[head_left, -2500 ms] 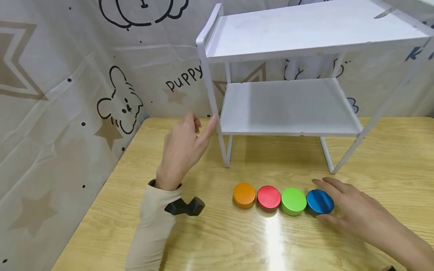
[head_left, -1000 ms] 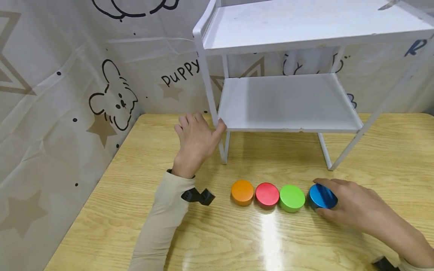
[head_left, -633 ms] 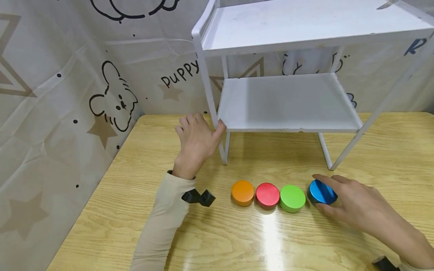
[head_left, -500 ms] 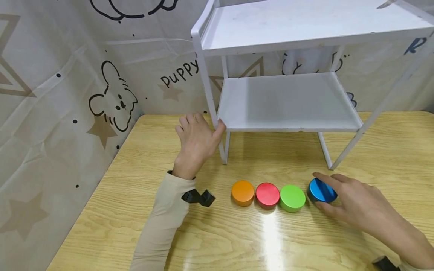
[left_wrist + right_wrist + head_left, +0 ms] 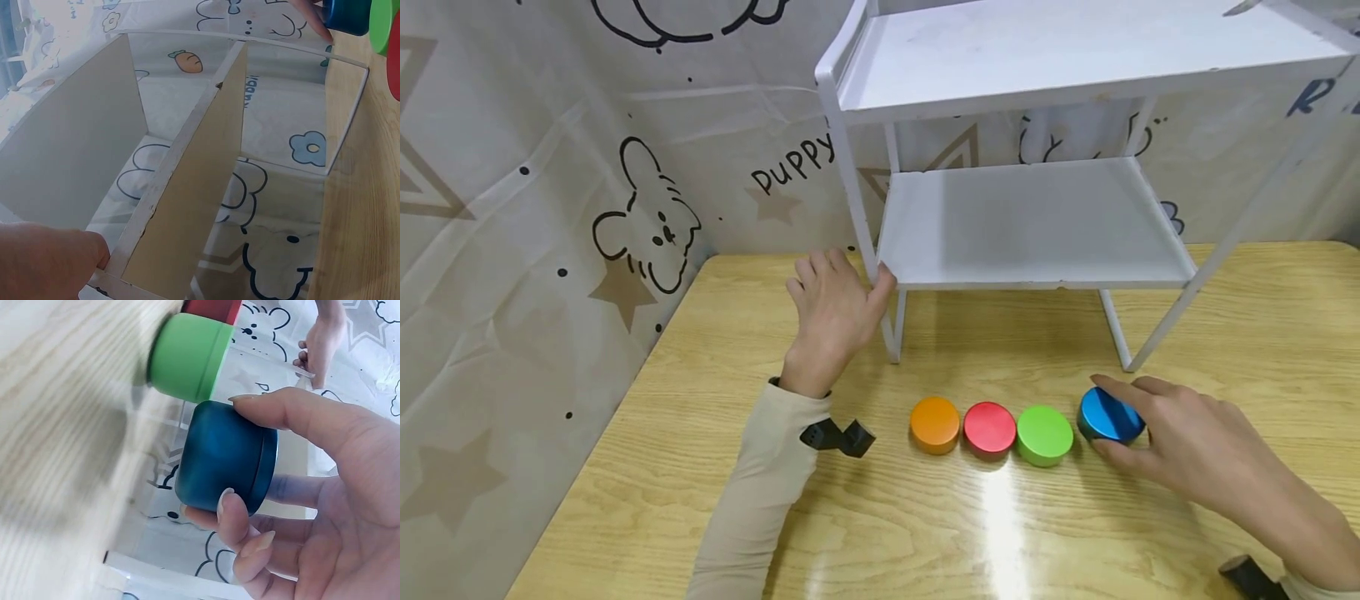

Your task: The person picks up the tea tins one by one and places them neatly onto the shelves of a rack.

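My right hand (image 5: 1198,442) holds a small blue round tin (image 5: 1108,415) by its sides, thumb and fingers curled around it. In the right wrist view the tin (image 5: 225,456) shows a lid seam, and its base stands off the tabletop. To its left a green tin (image 5: 1045,435), a red tin (image 5: 989,430) and an orange tin (image 5: 935,425) sit in a row on the table. My left hand (image 5: 833,317) grips the front left post of a white two-tier rack (image 5: 1030,225), its thumb at the corner of the lower shelf.
The wooden table (image 5: 865,533) carries the rack and tins. A printed cloth (image 5: 542,333) hangs along the left and back. The rack's upper shelf (image 5: 1075,50) overhangs the lower one, and its right front post (image 5: 1240,233) slants down behind the blue tin.
My left hand has gone from pointing beside the post to gripping it. My right hand has closed on the blue tin, shifting it slightly away from the green tin and towards the rack.
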